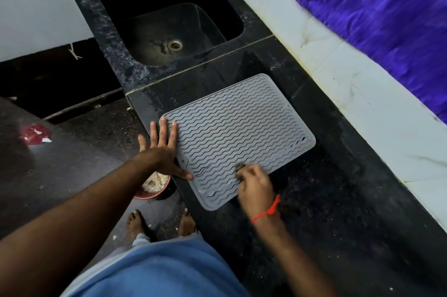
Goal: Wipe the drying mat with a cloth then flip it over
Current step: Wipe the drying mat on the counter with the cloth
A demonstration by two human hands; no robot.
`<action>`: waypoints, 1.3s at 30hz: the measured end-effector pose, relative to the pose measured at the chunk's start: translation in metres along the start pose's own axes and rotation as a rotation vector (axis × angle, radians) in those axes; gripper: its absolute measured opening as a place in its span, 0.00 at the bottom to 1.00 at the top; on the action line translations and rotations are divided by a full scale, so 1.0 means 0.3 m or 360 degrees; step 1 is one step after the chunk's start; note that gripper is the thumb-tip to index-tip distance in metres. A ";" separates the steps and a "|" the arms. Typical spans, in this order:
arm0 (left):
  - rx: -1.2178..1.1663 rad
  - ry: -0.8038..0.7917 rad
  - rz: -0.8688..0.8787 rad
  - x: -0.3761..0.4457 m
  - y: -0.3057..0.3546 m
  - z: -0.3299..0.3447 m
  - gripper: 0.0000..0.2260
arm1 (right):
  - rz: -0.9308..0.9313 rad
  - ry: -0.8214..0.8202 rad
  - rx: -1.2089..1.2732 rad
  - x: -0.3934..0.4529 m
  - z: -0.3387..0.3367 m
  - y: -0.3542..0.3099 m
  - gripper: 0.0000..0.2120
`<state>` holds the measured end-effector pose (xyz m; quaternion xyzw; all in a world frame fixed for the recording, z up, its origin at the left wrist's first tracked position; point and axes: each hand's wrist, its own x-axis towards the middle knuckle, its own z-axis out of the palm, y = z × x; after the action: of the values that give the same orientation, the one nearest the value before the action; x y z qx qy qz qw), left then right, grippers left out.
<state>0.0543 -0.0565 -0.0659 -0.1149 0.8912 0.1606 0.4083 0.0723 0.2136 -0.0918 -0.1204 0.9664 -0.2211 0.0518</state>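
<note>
The right hand is curled over the near edge of the drying mat, its fingers bunched on a small dark wad, probably the cloth. Only a scrap of the cloth peeks out beyond the knuckles, and the hand is smeared by motion blur, so its colour and shape are hard to make out. A red thread circles that wrist.

The left hand lies flat and spread, gripping nothing: fingertips and thumb press on the left side of the mat, while the palm sits over the bench edge.

The mat is grey with wavy ridges facing up and lies flat on the black bench, turned at a slant to its edge. Wet patches glint on the bench around it.

Beyond the mat's far end a black sink is set into the bench, with a drain at its bottom. A purple curtain hangs along the white wall on the right, cut off by the frame.

Below the left forearm a pink bowl stands on the floor, half hidden by the arm and the bench edge; its pale contents cannot be identified. Bare feet show beside it.
</note>
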 end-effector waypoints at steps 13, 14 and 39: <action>0.0031 -0.0014 -0.0010 0.000 0.005 -0.003 0.74 | 0.0128 0.0025 0.0218 0.065 -0.070 -0.003 0.14; 0.0028 -0.0013 -0.0010 0.000 0.004 -0.002 0.74 | 0.0139 0.0088 0.0138 0.070 -0.060 0.009 0.14; -0.0008 0.0014 0.0042 -0.010 -0.004 0.004 0.73 | -0.0453 -0.0570 -0.0240 0.351 -0.384 0.512 0.24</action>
<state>0.0574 -0.0568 -0.0646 -0.1048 0.8941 0.1678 0.4018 -0.0792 0.3684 -0.0611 -0.2961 0.9289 -0.1285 0.1816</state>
